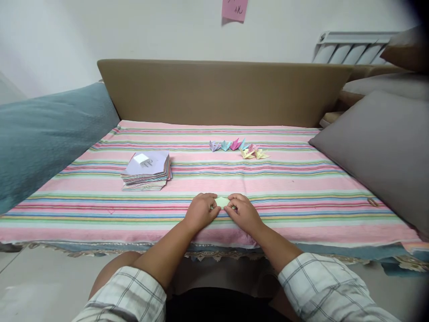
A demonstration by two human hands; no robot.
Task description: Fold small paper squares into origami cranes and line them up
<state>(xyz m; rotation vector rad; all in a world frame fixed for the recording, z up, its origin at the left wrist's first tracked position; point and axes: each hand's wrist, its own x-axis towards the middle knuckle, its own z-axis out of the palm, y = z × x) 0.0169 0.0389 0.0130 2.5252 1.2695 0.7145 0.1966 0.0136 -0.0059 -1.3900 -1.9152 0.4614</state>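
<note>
A small pale green piece of folded paper (221, 202) lies low over the striped cloth, between my two hands. My left hand (203, 210) pinches its left end with thumb and fingers. On the other side, my right hand (244, 212) grips the right end the same way. The ends of the paper are hidden under the fingers. Beyond the hands sits a group of folded paper cranes (235, 144) in purple, blue, pink and yellow. To the left stands a stack of square paper sheets (147, 172) with a small white block (141, 158) on top.
The striped cloth (284, 188) covers the seat of a sofa with a brown backrest (217, 91). A grey cushion (378, 147) leans at the right, and a blue-green covered armrest (60, 134) rises at the left. A small brown loop (372, 202) lies near the cushion.
</note>
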